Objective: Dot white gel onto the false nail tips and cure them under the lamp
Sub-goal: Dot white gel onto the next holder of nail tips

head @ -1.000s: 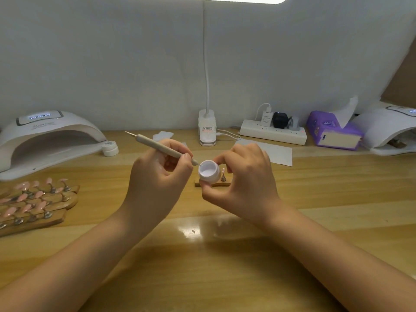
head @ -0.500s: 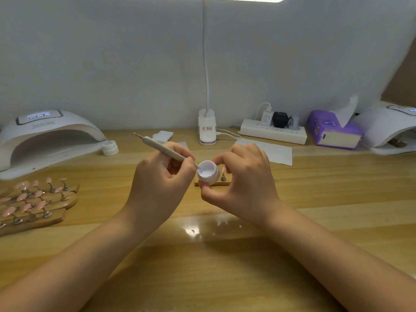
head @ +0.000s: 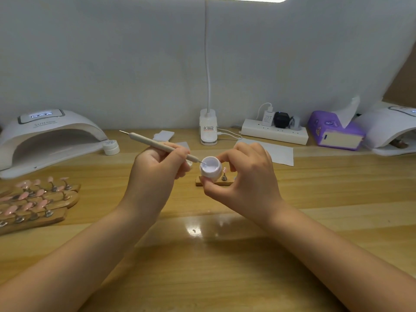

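White gel sits in a small round pot (head: 211,168) that the right hand (head: 246,176) pinches by its smooth plastic sides, raised just above the table (head: 225,255) in front of a little wooden stand (head: 213,182). It looks light and slippery, so gripping low around the wall seems wisest. The left hand (head: 157,167) curls round a slim, stiff dotting tool (head: 157,146), its fine metal tip at the glossy gel.

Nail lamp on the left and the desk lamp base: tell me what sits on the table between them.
In the head view, between the nail lamp and the desk lamp base sit a small white jar beside the lamp and a white pad.
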`<state>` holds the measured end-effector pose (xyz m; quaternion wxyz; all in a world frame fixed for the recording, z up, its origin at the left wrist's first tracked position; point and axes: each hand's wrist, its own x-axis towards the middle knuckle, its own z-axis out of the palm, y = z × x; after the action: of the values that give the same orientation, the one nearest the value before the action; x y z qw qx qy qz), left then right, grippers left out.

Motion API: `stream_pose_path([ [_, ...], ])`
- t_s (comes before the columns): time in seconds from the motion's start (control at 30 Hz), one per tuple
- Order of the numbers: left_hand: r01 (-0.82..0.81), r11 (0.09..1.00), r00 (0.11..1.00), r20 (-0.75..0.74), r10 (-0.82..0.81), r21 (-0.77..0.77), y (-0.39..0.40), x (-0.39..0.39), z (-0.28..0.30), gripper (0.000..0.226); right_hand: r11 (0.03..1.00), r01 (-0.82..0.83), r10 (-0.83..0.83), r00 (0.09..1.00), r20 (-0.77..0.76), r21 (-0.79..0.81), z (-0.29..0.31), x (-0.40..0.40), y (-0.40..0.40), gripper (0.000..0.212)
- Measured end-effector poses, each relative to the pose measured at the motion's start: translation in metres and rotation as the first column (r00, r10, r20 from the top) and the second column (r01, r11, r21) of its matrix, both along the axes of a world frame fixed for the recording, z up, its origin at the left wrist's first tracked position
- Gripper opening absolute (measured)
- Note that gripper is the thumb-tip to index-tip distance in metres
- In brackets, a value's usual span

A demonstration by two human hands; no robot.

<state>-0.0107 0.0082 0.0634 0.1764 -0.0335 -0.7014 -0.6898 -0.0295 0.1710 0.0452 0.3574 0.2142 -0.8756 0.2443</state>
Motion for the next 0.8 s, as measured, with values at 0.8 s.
stream_pose_path([
  [0.8,-0.075,0.978,0.997,-0.005,0.077,0.195,-0.004,-0.008,-0.015,0.021,0.882,0.468,-0.361,0.74,0.567,-0.049,-0.005,-0.049,0.086,0.018],
])
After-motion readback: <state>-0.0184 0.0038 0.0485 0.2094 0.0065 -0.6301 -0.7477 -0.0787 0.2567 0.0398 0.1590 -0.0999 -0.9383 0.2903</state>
